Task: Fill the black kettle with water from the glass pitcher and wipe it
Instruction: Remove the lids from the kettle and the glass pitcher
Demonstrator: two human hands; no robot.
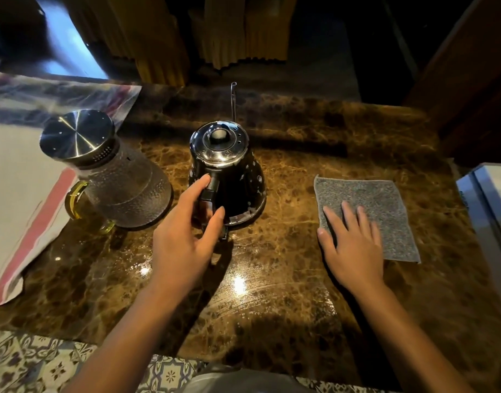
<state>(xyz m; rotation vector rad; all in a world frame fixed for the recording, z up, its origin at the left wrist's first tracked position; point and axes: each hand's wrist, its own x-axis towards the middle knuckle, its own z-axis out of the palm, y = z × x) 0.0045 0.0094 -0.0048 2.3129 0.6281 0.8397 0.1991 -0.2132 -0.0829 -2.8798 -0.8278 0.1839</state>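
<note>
A glossy brown marble table (272, 279) holds everything. The black kettle (229, 177) stands at centre, lid on, droplets on its flank, so the wiping step looks due. The left hand (184, 236) curls loosely around its handle, likely to steady it. At nine o'clock stands the glass pitcher (116, 177); at three, the right hand (354, 245) lies flat, fingers spread, on the grey cloth (385, 199).

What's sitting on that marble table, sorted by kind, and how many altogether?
Kettles: 1, the black kettle, lid on.
Pitchers: 1, the glass pitcher, metal lid on.
Cloths: 1, the grey cloth, lying flat.
Paper sheets: 1, the white sheet with a red stripe at the left edge.
Total: 4
</note>
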